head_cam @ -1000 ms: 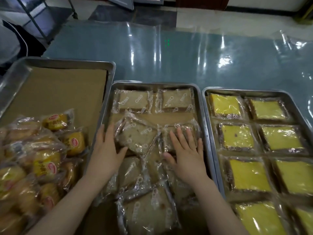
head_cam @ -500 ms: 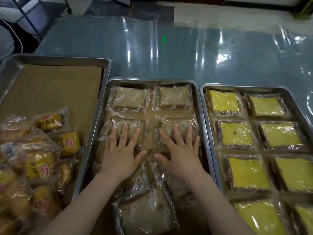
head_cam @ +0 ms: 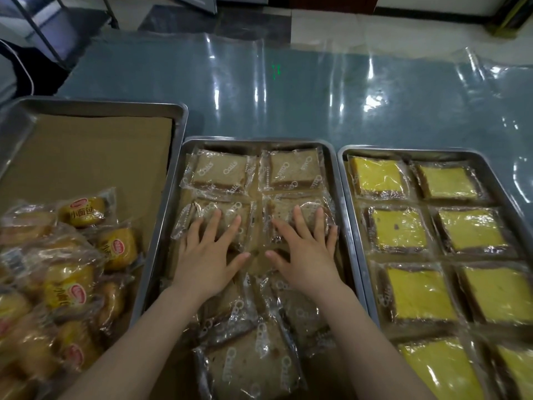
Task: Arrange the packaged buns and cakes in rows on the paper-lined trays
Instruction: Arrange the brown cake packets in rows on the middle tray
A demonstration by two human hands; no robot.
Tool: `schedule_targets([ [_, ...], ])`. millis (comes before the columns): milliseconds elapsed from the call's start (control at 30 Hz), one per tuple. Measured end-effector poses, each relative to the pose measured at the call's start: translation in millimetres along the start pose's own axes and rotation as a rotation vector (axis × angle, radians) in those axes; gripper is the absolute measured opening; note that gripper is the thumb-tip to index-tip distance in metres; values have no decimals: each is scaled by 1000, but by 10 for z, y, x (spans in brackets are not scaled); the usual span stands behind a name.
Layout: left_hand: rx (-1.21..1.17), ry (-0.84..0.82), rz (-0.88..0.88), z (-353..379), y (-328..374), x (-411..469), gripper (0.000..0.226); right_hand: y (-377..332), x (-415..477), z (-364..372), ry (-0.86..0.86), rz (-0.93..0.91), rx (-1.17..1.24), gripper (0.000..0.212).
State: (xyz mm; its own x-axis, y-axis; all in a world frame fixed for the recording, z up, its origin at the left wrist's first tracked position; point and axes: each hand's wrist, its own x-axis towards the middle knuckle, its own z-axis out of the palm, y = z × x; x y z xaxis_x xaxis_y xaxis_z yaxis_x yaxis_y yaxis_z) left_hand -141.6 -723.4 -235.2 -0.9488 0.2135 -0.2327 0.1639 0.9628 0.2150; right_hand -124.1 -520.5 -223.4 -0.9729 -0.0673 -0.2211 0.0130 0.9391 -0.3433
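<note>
Both hands are down flat in the mid tray (head_cam: 253, 140). Your L hand (head_cam: 207, 255) lies palm-down, fingers straight & spread, on the 2nd-row left cake pack (head_cam: 206, 209). Your R hand (head_cam: 305, 252) has the same pose on the 2nd-row right cake pack (head_cam: 281, 209). Nothing gripped, no curl: you're pressing, not picking.

Prob reason: flat palms slide & square the two packs into line just on the near side of the back-row packs (head_cam: 220, 173), thumbs close together over the gap so both go level. Loose brown cake packs (head_cam: 253, 356) lie overlapping & tilted by your wrists, not yet rowed.

Right tray (head_cam: 432, 151): yellow cake packs (head_cam: 398, 229) in two columns, looks done. Left tray (head_cam: 101, 102): bun packs (head_cam: 72, 269) heaped at the near part, brown liner (head_cam: 101, 154) showing beyond. Not started, I'd say.

Hard to tell:
- Near ends of all 3 trays are cut off by the frame.
- Forearms (head_cam: 138, 342) cover part of the loose pile, so count unclear.
- Palms hide much of both 2nd-row packs, so can't confirm they sit square.
- Buns at the far-left edge are blurred.
</note>
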Motion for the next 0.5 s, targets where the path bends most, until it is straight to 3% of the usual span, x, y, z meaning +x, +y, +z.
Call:
schedule_targets([
  [100,-11,79,5,-47,-12,-21,66,-29,2,-51,32,6,30,59],
  [267,-35,219,9,-141,39,156,65,-136,267,-231,250,-23,48,57],
  [500,135,52,-1,-294,-104,754,77,156,774,-390,75,35,-151,59],
])
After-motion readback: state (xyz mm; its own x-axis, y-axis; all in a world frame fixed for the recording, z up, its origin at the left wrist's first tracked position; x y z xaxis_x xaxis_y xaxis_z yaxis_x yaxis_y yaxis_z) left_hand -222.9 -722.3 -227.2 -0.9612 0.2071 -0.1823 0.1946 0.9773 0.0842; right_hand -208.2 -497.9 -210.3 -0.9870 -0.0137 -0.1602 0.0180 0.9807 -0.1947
